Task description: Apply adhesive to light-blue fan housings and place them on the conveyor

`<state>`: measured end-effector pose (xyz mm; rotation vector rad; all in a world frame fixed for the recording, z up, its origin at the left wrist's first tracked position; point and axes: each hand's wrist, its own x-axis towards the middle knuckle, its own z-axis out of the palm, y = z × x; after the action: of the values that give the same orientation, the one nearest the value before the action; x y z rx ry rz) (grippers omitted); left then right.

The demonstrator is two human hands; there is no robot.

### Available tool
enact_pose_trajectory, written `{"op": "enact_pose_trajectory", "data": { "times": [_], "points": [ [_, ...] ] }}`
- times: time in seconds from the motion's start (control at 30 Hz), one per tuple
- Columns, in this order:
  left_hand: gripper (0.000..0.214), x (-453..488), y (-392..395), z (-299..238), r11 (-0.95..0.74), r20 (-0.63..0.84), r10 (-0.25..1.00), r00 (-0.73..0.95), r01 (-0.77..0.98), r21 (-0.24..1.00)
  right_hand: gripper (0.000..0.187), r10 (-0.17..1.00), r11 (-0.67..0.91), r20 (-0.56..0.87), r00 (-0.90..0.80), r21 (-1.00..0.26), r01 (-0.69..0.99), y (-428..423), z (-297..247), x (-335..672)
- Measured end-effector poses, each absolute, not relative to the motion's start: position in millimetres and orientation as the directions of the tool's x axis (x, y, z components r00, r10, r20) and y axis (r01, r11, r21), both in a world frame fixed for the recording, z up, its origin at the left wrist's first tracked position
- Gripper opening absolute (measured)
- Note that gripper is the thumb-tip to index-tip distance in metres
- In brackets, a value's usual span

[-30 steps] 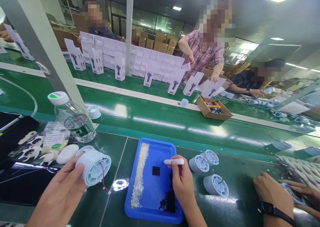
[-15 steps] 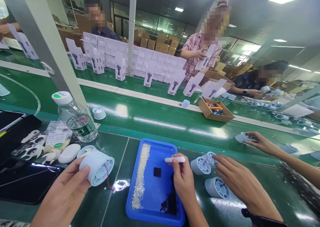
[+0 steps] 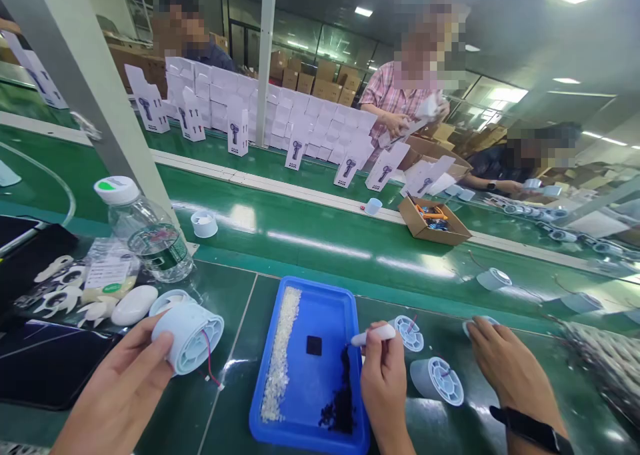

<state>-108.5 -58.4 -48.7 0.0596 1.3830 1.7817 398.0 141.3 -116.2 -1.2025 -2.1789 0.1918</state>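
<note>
My left hand point(image 3: 117, 391) is closed round a pale blue round fan housing point(image 3: 189, 335) with a red wire hanging from it, held above the green table at the lower left. A white pen-like tool point(image 3: 373, 335) is pinched in my right hand point(image 3: 385, 385), over the right edge of a blue tray point(image 3: 325, 308). The tray holds a strip of small white bits point(image 3: 280, 365), a black square point(image 3: 313, 345) and a pile of small black bits point(image 3: 340, 401). Two more fan housings point(image 3: 437, 378) stand just right of the tray.
A co-worker's hand with a black watch point(image 3: 510, 375) reaches in at the lower right. A water bottle point(image 3: 145, 231), white plastic parts and a black tablet lie at the left. On the conveyor belt are housings and a cardboard box point(image 3: 434, 221). White cartons and people stand beyond.
My right hand has shifted right with the tool to the tray's right edge. The co-worker's hands drew back to the right; one housing now sits farther along the belt.
</note>
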Motion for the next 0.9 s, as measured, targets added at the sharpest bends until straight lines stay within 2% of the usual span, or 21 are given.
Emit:
{"op": "enact_pose_trajectory", "data": {
  "times": [0.1,0.17,0.23,0.27,0.37,0.47,0.63,0.73,0.9],
  "points": [
    [0.044,-109,-58,-50,-0.013,-0.469,0.629,-0.62,-0.611,0.791,0.058,0.784,0.577,0.491,-0.381,-0.349,0.738,129,-107,400],
    [0.042,-108,-57,-50,0.004,-0.464,0.647,-0.605,-0.606,0.795,0.056,0.8,0.538,0.538,-0.267,-0.444,0.717,111,-103,367],
    [0.041,-106,-56,-51,0.015,-0.447,0.668,-0.594,-0.59,0.807,0.053,0.829,0.378,0.547,0.118,-0.703,0.603,87,-108,308],
    [0.041,-106,-55,-51,0.018,-0.439,0.675,-0.593,-0.582,0.813,0.05,0.844,0.36,0.52,0.132,-0.731,0.58,75,-113,275],
    [0.042,-105,-54,-52,0.037,-0.45,0.672,-0.588,-0.58,0.814,0.031,0.883,0.331,0.456,0.107,-0.769,0.546,48,-133,189],
    [0.044,-105,-55,-53,0.043,-0.466,0.655,-0.595,-0.586,0.809,0.022,0.913,0.301,0.397,0.096,-0.812,0.5,37,-145,158],
    [0.048,-102,-55,-50,0.022,-0.473,0.614,-0.632,-0.585,0.811,0.019,0.893,0.374,0.451,0.012,-0.756,0.538,39,-147,170],
    [0.042,-100,-54,-51,0.017,-0.443,0.652,-0.615,-0.573,0.819,0.02,0.87,0.435,0.489,-0.062,-0.704,0.562,43,-145,171],
    [0.029,-93,-55,-55,-0.07,-0.368,0.694,-0.618,-0.567,0.82,0.025,0.916,0.378,0.393,-0.076,-0.787,0.487,41,-143,166]
  ]
}}
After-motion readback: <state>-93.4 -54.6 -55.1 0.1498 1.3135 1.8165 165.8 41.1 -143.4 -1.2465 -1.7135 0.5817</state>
